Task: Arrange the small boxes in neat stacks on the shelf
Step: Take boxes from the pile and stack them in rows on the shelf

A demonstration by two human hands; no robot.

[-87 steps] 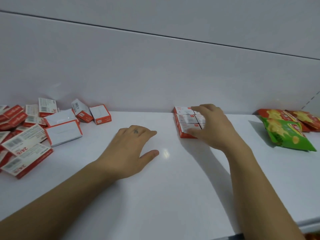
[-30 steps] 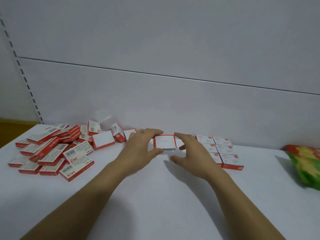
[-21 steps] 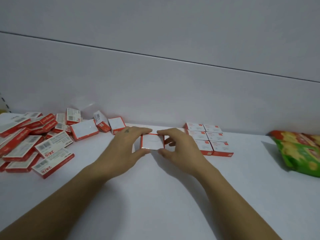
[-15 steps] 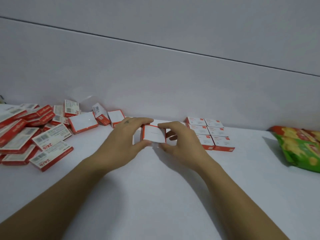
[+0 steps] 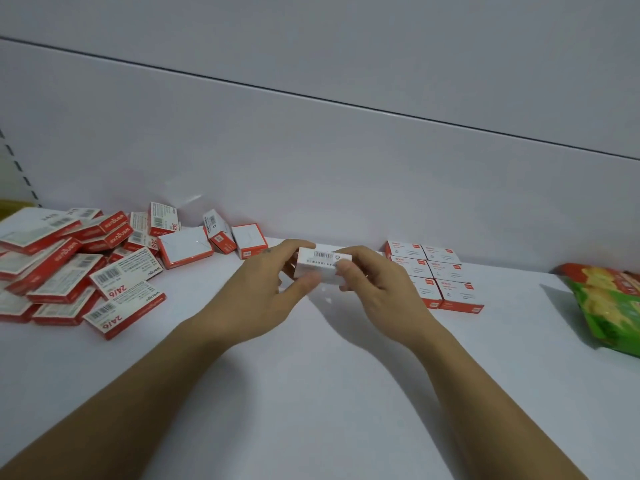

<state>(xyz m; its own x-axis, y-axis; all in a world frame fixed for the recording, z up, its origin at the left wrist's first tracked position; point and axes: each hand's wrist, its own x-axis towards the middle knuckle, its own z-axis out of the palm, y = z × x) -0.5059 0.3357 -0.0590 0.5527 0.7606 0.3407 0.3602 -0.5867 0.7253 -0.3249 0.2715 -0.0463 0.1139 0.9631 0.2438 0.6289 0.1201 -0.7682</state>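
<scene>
Two bare hands share one small white-and-red cardboard box [image 5: 322, 268], held a little above the white shelf board [image 5: 311, 393] near its middle: the left hand [image 5: 263, 292] pinches its left end between thumb and curled fingers, and the right hand [image 5: 375, 289] pinches the right end the same way. The box's long axis runs left to right across the view, with a white barcode face turned up and almost no red trim showing. The neat block of matching red-edged boxes [image 5: 438, 275], set in two columns close to the pale back panel [image 5: 311, 168], lies to the right of the held box, just beyond the right hand, so that hand is the nearer one to carry it over. Those boxes seem to lie lengthwise the same way, so little turning looks needed, though the printed face may want flipping. The loose heap of like boxes [image 5: 69, 268] sits well apart on the left.
</scene>
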